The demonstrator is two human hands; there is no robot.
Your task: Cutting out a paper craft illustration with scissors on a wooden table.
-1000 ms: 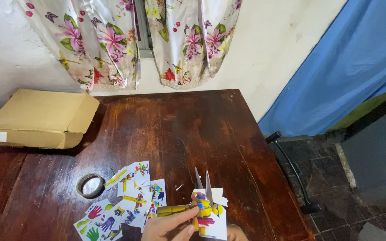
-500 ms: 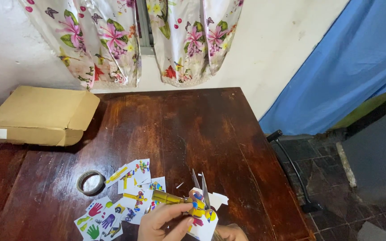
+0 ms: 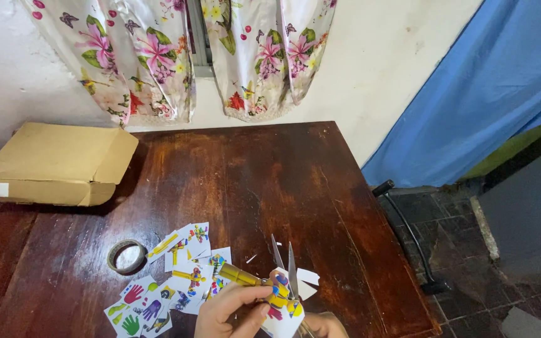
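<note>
On the table (image 3: 233,169), a cardboard box (image 3: 54,164) lies far left; a tape roll (image 3: 126,256) sits nearer, left of scattered paper cutouts (image 3: 176,275) — scissors (image 3: 283,263) just right of those, at the near edge.

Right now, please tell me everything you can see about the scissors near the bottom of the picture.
The scissors have two slim grey metal blades, slightly open and pointing up, away from the person. The handles are hidden behind the hands and paper. The blades rise beside a small white paper piece with colourful printing. The left hand pinches that paper; the right hand, mostly out of view, seems to hold the scissors. They are lifted above the dark wooden table, not lying on it.
</note>
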